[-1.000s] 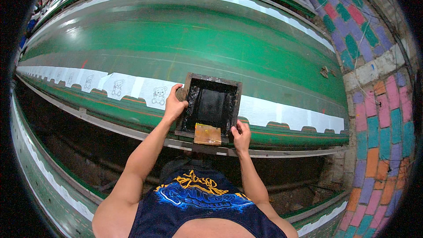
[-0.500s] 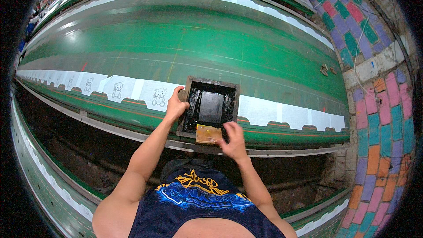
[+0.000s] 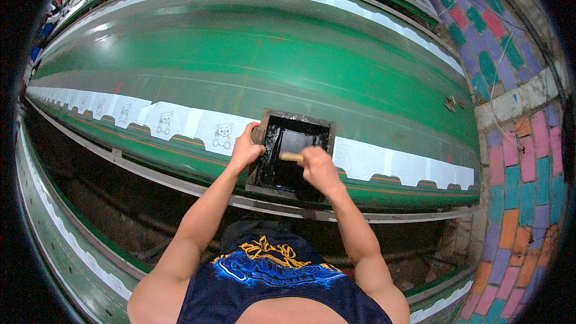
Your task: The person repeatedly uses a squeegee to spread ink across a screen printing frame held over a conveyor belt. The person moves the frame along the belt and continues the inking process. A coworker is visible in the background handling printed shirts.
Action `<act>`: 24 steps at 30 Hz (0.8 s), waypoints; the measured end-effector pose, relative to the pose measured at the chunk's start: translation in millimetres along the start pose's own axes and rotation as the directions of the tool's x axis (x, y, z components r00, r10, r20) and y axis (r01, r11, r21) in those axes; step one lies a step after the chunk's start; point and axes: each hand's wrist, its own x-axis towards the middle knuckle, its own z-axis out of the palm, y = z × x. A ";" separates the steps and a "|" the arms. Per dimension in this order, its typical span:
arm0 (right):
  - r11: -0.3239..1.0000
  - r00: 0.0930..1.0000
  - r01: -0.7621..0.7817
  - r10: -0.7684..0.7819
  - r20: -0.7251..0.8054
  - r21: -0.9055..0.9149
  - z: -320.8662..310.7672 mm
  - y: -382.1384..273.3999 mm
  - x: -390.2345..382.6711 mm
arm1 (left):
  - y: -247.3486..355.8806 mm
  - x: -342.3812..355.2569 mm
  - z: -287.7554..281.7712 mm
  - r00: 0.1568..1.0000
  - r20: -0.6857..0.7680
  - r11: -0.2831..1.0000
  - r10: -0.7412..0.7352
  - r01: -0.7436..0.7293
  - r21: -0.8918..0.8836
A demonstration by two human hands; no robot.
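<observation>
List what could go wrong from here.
The dark frame could shift and smudge the white strip beneath, since only the left hand steadies it. The right hand grips the tan block close to the glossy black layer, so that hand might get smeared.

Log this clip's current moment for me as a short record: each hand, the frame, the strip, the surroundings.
Left hand: gripping the left side of the dark frame
Right hand: holding a tan flat tool over the frame's black interior; slightly blurred
Frame position: across the white strip on the green table
Strip: bear drawings left of the frame
Surroundings: painted bricks at right
</observation>
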 end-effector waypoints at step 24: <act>0.952 0.918 -0.283 0.304 -0.253 0.114 3.7 -38.8 -96.0 | 5.3 -7.8 -0.2 0.999 -0.037 0.998 -0.023 0.021 -0.059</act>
